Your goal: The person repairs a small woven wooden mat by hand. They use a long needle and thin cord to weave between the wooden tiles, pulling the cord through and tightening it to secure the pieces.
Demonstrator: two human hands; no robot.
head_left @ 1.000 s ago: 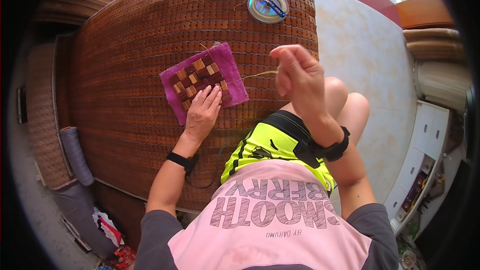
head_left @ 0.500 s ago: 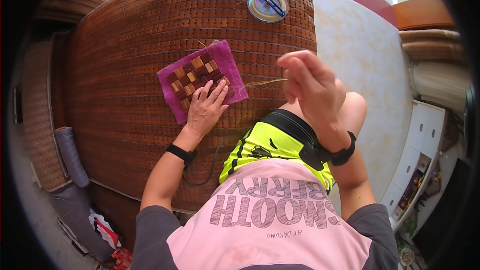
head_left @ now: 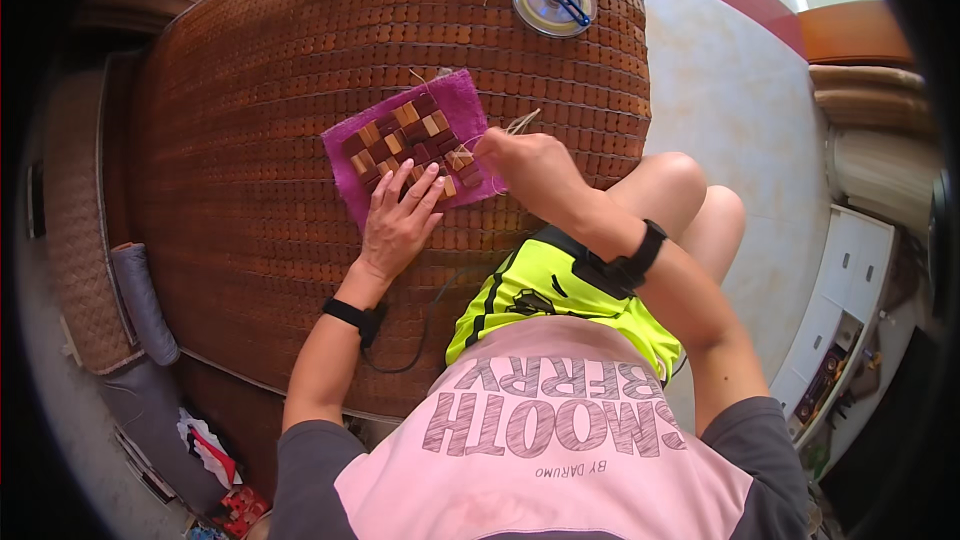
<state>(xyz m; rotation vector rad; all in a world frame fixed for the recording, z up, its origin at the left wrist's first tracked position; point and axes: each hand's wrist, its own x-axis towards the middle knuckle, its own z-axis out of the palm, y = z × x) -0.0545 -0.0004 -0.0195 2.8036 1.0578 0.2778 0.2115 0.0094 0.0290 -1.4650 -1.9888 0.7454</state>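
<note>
Head view: your left hand (head_left: pixel 395 228), fingers spread, rests on the checkered wooden blocks (head_left: pixel 395 143) atop the magenta cloth (head_left: pixel 465 100); your right hand (head_left: pixel 530 165), fingers narrowed around pale strands (head_left: pixel 522 123), sits at the cloth's right edge.

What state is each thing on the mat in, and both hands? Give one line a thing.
Left hand: open, resting on the wooden blocks.
Right hand: curled closed, grip hidden.
Wooden blocks: grouped in a checkered patch.
Purple cloth: spread flat on the mat.
Thread: slack strands beside the right hand.
Blue tool: lying on the round disc.
Black cable: in a loose curve.
</note>
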